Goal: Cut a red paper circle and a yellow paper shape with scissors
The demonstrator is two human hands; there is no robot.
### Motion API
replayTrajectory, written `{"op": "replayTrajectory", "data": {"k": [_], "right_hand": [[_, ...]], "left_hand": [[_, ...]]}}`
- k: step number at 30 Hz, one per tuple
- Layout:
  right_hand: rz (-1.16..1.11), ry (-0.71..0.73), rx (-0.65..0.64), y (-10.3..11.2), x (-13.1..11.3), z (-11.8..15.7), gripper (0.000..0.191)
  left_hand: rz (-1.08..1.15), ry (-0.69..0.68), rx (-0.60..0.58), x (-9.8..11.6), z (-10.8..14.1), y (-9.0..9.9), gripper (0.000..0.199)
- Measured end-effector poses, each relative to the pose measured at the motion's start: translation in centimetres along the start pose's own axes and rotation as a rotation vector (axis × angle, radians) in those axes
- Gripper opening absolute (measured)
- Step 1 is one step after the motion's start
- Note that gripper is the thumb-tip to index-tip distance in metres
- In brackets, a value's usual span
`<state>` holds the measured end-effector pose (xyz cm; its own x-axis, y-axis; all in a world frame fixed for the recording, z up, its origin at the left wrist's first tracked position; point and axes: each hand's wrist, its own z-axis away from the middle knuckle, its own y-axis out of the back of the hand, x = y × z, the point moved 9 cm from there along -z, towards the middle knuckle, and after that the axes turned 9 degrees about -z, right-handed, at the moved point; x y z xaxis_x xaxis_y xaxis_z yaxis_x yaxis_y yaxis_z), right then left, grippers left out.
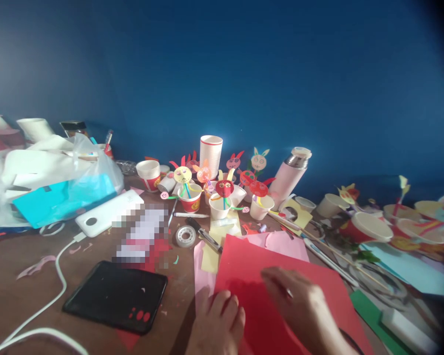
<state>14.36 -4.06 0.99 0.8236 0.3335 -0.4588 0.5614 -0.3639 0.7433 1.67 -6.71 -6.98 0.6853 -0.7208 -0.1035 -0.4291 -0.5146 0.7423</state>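
Note:
A large sheet of red paper (259, 296) lies in front of me over pink paper (284, 246). My left hand (218, 320) rests on the red sheet's left edge, fingers stretched out and lying flat. On the sheet's middle is my right hand (299, 301), palm down, its fingers together and slightly bent, somewhat blurred. A small shiny spot shows at its fingers; whether it is a ring I cannot tell. Just beyond the sheet lie a black marker (210, 239), a roll of tape (185, 236) and yellow paper (209, 257).
Paper cups with drawn paper faces (224, 188) stand behind, beside a pink thermos (286, 180). A black phone (116, 296), white power bank (109, 214) with cable, and plastic bag (96, 162) occupy the left. More cups (370, 228) and a white box (409, 330) are right.

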Motion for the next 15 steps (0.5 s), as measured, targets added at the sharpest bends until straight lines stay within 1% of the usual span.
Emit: {"op": "replayTrajectory", "data": {"k": [1, 3, 4, 6, 7, 9, 12, 14, 15], "right_hand": [[-0.039, -0.018, 0.098, 2.0, 0.2, -0.2, 0.012], [-0.046, -0.074, 0.263, 5.4, 0.7, -0.1, 0.01], [-0.037, -0.086, 0.333, 6.8, 0.7, 0.1, 0.01], [-0.02, -0.085, 0.423, 8.5, 0.4, 0.6, 0.01], [-0.021, -0.072, 0.445, 8.9, 0.2, 0.7, 0.01], [-0.032, -0.053, 0.452, 8.9, -0.1, 0.9, 0.009], [-0.048, -0.024, 0.431, 8.0, -0.5, 0.5, 0.009], [-0.071, 0.02, 0.368, 6.8, -0.8, -0.1, 0.009], [-0.084, 0.049, 0.311, 6.0, -1.0, -0.5, 0.008]], "left_hand": [[0.003, -0.005, 0.001, -0.1, -0.1, 0.2, 0.04], [0.013, -0.034, -0.045, -0.2, -0.3, 0.2, 0.049], [0.017, -0.045, -0.081, -0.2, -0.4, 0.1, 0.051], [0.03, -0.057, -0.149, -0.3, -0.6, -0.4, 0.051], [0.039, -0.054, -0.158, -0.3, -0.6, -0.5, 0.052], [0.051, -0.048, -0.139, -0.4, -0.6, -0.6, 0.055], [0.039, -0.045, -0.111, -0.4, -0.6, -0.6, 0.054], [0.025, -0.047, -0.126, -0.4, -0.6, -0.7, 0.052], [0.022, -0.046, -0.125, -0.5, -0.6, -0.6, 0.051]]}}
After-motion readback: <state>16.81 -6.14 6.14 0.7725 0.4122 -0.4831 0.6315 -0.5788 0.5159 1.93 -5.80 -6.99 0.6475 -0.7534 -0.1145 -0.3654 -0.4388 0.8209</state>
